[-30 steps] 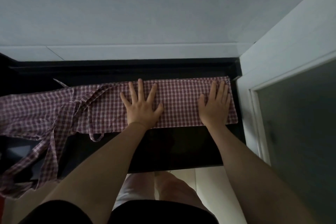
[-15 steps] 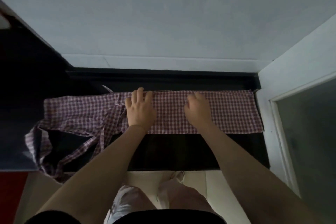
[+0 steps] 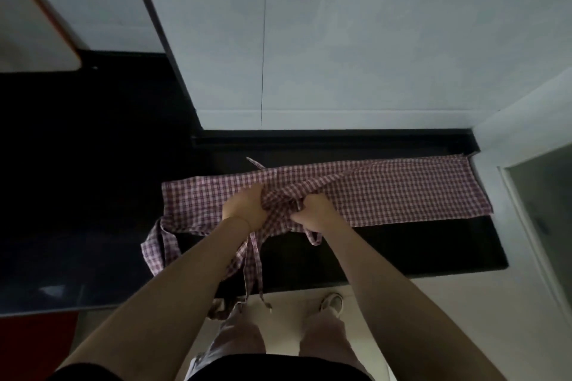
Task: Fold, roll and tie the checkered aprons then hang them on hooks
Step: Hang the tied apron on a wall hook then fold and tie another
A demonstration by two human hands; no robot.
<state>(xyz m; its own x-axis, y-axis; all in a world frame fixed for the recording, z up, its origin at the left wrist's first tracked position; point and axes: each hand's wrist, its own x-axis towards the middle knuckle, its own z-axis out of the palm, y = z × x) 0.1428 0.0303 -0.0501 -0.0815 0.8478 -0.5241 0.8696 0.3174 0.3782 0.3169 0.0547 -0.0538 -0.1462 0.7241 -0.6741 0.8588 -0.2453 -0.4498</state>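
A red-and-white checkered apron (image 3: 402, 195) lies folded into a long strip along the black counter (image 3: 418, 250). Its right end lies flat against the right wall. Near the strip's middle the cloth is bunched and lifted. My left hand (image 3: 244, 209) grips the bunched fabric from the left, and my right hand (image 3: 315, 210) grips it from the right, both with curled fingers. The apron's straps (image 3: 253, 260) hang over the counter's front edge toward the floor. Another loop of checkered cloth (image 3: 159, 247) droops at the left end.
White tiled wall (image 3: 340, 40) rises behind the counter. A white door frame with a dark glass panel (image 3: 544, 210) closes off the right side. A dark counter section (image 3: 77, 195) stretches left. A white, orange-edged object (image 3: 28, 25) sits top left. My legs and shoes stand on light floor below.
Both hands, flat on the strip a second ago, slid toward its middle and now clutch gathered cloth, lifting it. The view has shifted left and upward.
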